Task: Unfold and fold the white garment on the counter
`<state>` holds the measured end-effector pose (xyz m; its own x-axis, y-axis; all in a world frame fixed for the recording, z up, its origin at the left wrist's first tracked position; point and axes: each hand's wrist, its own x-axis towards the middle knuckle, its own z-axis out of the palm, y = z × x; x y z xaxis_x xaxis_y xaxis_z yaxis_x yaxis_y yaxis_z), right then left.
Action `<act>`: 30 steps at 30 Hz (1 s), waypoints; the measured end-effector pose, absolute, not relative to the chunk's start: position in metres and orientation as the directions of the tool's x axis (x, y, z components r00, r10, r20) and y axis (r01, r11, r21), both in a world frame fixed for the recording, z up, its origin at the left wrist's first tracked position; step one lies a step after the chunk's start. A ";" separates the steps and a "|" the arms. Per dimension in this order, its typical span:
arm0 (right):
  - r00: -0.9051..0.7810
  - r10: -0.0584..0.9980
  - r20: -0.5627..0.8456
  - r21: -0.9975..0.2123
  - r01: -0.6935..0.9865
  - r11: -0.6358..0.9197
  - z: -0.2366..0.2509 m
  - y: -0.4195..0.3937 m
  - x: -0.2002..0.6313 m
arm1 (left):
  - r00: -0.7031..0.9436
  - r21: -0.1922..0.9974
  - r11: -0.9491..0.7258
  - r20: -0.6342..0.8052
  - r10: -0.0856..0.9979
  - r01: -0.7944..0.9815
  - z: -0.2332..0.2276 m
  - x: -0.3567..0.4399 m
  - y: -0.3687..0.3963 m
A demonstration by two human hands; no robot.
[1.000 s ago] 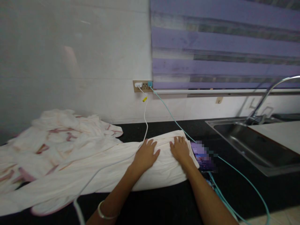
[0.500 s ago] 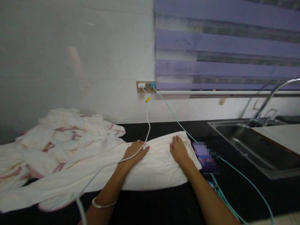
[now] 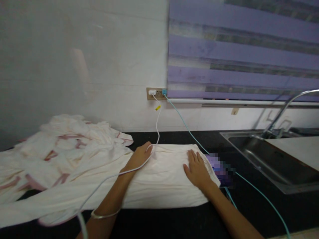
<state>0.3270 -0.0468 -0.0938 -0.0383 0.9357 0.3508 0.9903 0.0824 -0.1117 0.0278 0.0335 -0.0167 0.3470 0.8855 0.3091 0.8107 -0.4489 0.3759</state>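
A white cloth garment (image 3: pixel 164 179) lies stretched across the dark counter, its right part laid out in a fairly smooth panel. Pressed flat on that panel near its right end is my right hand (image 3: pixel 198 169), fingers spread and holding nothing. My left hand (image 3: pixel 141 156) rests on the cloth farther left, its fingers mostly turned away from view, so their grip is hidden. A white cable (image 3: pixel 134 168) runs across my left wrist and hand. To the left, the same pale fabric joins a crumpled heap (image 3: pixel 82 142) with pinkish-brown markings.
A phone with a purple screen (image 3: pixel 218 169) lies against the cloth's right edge. A teal cable (image 3: pixel 261 191) trails past it from the wall socket (image 3: pixel 159 94). At right are a steel sink (image 3: pixel 269 162) and a tap (image 3: pixel 281 113). A purple striped blind (image 3: pixel 236 46) hangs behind.
My right hand has flattened and spread, sliding slightly nearer and to the right. My left hand has shifted a little left. The cloth's right part looks smoother and straighter, covering more of the phone.
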 end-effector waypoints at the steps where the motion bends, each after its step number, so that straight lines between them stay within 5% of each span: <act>1: -0.031 0.935 0.353 -0.109 0.991 0.074 -0.093 -0.049 0.328 | 0.308 0.433 -0.441 0.344 0.887 0.786 -0.014 0.026 0.035; 5: -0.034 0.949 0.314 -0.111 0.991 0.072 -0.087 -0.048 0.322 | 0.172 0.513 -0.403 0.438 0.882 0.758 -0.006 0.022 0.049; 17: 0.025 0.982 0.187 -0.183 0.983 0.009 -0.079 -0.051 0.318 | 0.345 0.275 -0.408 0.249 0.905 0.871 0.024 0.038 0.107; 30: 0.065 0.994 0.092 -0.254 0.967 -0.040 -0.063 -0.059 0.310 | 0.744 0.175 -0.749 0.105 0.660 0.639 -0.024 0.091 -0.037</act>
